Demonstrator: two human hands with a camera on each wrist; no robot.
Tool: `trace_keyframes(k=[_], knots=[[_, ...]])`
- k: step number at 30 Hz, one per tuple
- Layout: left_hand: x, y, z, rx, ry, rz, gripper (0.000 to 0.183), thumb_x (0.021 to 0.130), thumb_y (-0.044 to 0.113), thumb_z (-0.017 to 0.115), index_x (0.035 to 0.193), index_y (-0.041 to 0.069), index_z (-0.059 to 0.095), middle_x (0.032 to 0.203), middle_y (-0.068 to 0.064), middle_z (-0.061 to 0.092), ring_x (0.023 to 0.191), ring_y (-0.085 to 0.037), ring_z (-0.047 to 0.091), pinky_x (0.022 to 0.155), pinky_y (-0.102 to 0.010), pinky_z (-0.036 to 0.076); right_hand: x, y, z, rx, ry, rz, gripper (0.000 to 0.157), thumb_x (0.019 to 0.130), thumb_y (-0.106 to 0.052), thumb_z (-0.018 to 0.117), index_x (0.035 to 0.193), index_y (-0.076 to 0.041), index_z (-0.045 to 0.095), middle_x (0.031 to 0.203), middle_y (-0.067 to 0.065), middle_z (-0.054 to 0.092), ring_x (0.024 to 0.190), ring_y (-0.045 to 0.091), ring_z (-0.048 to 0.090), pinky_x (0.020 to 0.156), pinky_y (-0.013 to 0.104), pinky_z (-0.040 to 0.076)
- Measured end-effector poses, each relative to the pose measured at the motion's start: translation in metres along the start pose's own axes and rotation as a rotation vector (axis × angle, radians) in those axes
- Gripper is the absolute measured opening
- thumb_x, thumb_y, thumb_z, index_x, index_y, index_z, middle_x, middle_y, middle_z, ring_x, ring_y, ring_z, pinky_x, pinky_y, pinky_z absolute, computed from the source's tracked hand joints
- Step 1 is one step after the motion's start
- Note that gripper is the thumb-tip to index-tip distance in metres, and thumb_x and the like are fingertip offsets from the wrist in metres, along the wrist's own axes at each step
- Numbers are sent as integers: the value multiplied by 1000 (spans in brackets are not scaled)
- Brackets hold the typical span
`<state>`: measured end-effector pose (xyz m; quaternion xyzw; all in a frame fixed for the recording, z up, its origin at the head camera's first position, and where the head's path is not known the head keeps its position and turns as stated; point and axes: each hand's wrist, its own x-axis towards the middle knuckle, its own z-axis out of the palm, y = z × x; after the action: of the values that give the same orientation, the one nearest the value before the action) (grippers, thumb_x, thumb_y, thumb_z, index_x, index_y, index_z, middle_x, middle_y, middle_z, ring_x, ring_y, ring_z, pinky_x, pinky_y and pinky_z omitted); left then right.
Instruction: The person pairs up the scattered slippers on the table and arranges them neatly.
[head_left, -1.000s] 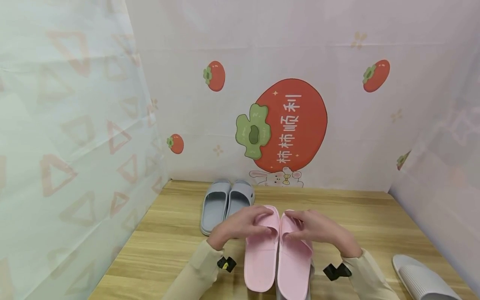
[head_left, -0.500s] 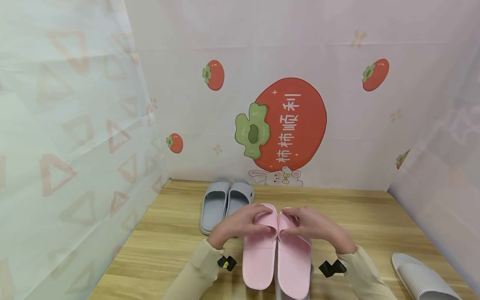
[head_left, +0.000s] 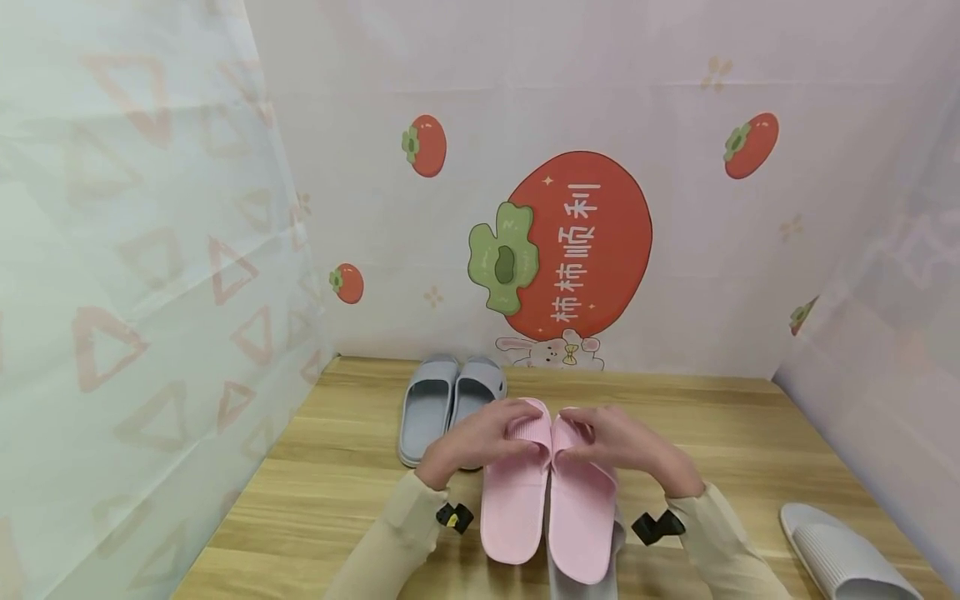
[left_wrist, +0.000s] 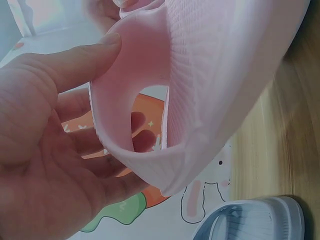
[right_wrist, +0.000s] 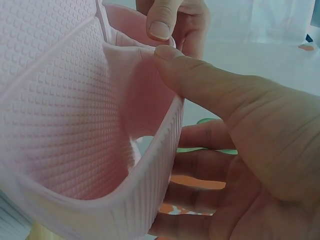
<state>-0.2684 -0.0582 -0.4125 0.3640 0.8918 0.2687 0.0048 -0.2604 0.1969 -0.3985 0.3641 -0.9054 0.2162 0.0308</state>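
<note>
In the head view my left hand (head_left: 477,435) holds the left pink slipper (head_left: 513,518) by its ribbed strap. The thumb (left_wrist: 87,62) is inside the strap and the fingers lie along its outer side. My right hand (head_left: 632,440) grips the right pink slipper (head_left: 581,527) the same way, thumb (right_wrist: 200,77) under the strap edge. Both slippers are side by side, toes pointing away from me, soles down. Below the right one, partly covered by it, shows a light grey slipper (head_left: 619,542).
A pair of blue-grey slippers (head_left: 427,421) stands at the back left of the wooden tabletop (head_left: 322,492), close behind my left hand. Another light grey ribbed slipper (head_left: 843,550) lies at the front right. Printed cloth walls (head_left: 390,217) enclose the back and sides.
Both hands have carried the pink slippers slightly away from me and a little left. More of the grey slipper underneath shows. The grip on both straps stays the same.
</note>
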Motion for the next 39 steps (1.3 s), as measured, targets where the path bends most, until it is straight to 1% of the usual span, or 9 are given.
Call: trace_keyframes(k=[6, 14, 19, 21, 24, 30, 35, 39], knots=[[4, 0, -1, 20, 8, 5, 54, 91, 41, 67, 138, 16, 56, 142, 0, 55, 136, -19, 47, 114, -37, 37, 3, 1, -1, 1, 10, 2, 30, 79, -37, 80, 100, -24, 63, 69, -12, 47, 61, 1, 41, 55, 17, 37], [10, 2, -5, 33, 11, 26, 52, 92, 33, 67, 138, 12, 56, 142, -2, 56, 136, -20, 47, 114, -36, 37, 7, 6, -2, -17, 20, 11, 34, 79, -39, 80, 104, -20, 65, 67, -12, 44, 59, 0, 39, 54, 17, 35], [13, 2, -5, 30, 6, 23, 54, 91, 32, 67, 139, 11, 55, 142, -4, 56, 135, -21, 48, 114, -36, 37, 8, 8, -2, -27, 13, 42, 35, 79, -41, 80, 104, -23, 64, 67, -13, 44, 59, 0, 39, 54, 17, 35], [14, 2, -5, 33, 4, 22, 54, 92, 33, 67, 140, 11, 54, 142, -4, 56, 135, -21, 48, 114, -36, 37, 8, 10, -1, -24, 9, 51, 36, 79, -41, 80, 106, -22, 65, 68, -13, 45, 59, 1, 39, 54, 18, 35], [16, 2, -4, 41, -1, 21, 55, 92, 34, 67, 140, 11, 54, 142, -4, 56, 135, -21, 49, 114, -36, 37, 8, 12, -1, -10, 6, 50, 39, 80, -40, 79, 110, -20, 66, 69, -12, 46, 60, 1, 40, 55, 18, 35], [21, 0, -3, 39, -11, 18, 56, 93, 34, 66, 142, 10, 52, 143, -6, 54, 135, -21, 49, 113, -36, 38, 11, 13, -3, -7, -3, 38, 34, 81, -37, 79, 106, -18, 64, 69, -9, 46, 61, 2, 40, 55, 19, 35], [25, -1, -5, 51, -8, 31, 55, 93, 32, 65, 142, 10, 52, 143, -6, 54, 134, -22, 49, 113, -37, 39, 13, 13, -6, -16, 8, 40, 39, 80, -34, 80, 112, -17, 65, 73, -9, 50, 63, 4, 43, 57, 19, 37], [27, 0, -7, 40, -14, 37, 55, 93, 31, 65, 142, 9, 51, 143, -8, 54, 133, -23, 50, 112, -38, 40, 15, 14, -7, -18, 17, 41, 37, 80, -33, 81, 109, -17, 65, 75, -8, 51, 65, 4, 43, 57, 19, 37]])
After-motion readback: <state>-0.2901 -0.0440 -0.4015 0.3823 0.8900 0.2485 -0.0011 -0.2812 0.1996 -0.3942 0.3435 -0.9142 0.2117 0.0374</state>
